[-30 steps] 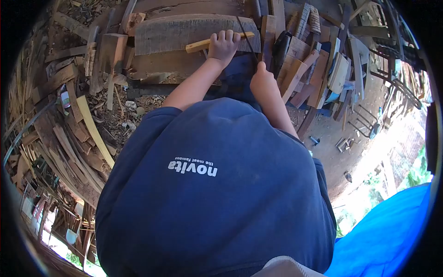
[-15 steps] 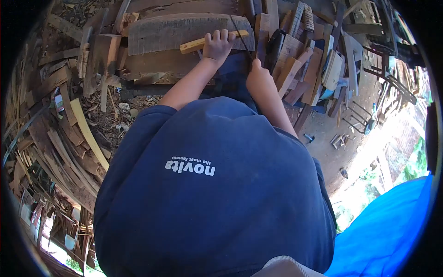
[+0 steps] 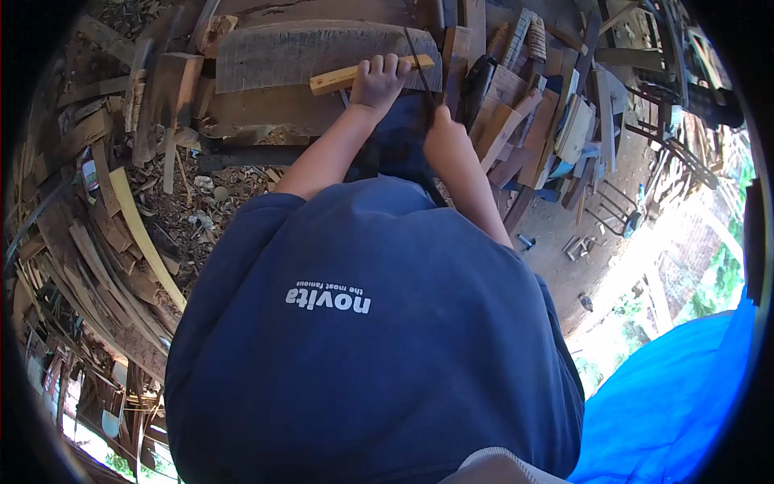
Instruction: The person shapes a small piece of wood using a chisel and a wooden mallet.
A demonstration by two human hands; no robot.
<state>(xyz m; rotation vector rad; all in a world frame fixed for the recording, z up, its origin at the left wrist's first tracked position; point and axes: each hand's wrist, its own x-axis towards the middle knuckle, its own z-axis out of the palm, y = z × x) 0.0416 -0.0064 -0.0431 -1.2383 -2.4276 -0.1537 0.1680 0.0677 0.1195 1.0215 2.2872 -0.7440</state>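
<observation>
My left hand [image 3: 379,82] is closed over a yellow strip of wood [image 3: 332,81], its fingers wrapped across the top. The strip rests at a slight slant on a weathered grey board [image 3: 266,58], with its right end reaching past my fingers. In my right hand [image 3: 445,133] is a saw, whose thin dark blade [image 3: 418,61] is seen nearly edge-on. The blade lies across the strip near its right end, just beside my left fingers. My right fist hides the saw's handle.
Stacked wood blocks and offcuts [image 3: 504,125] stand close by my right arm. Wood shavings and scraps [image 3: 210,198] cover the ground at left, beside a pile of long slats [image 3: 113,258]. Metal clamps [image 3: 579,246] lie on the floor at right, and a blue tarp [image 3: 661,395] hangs lower right.
My right hand has drawn slightly back toward my body with the saw. My left hand stays on the strip, and the whole view has shifted slightly.
</observation>
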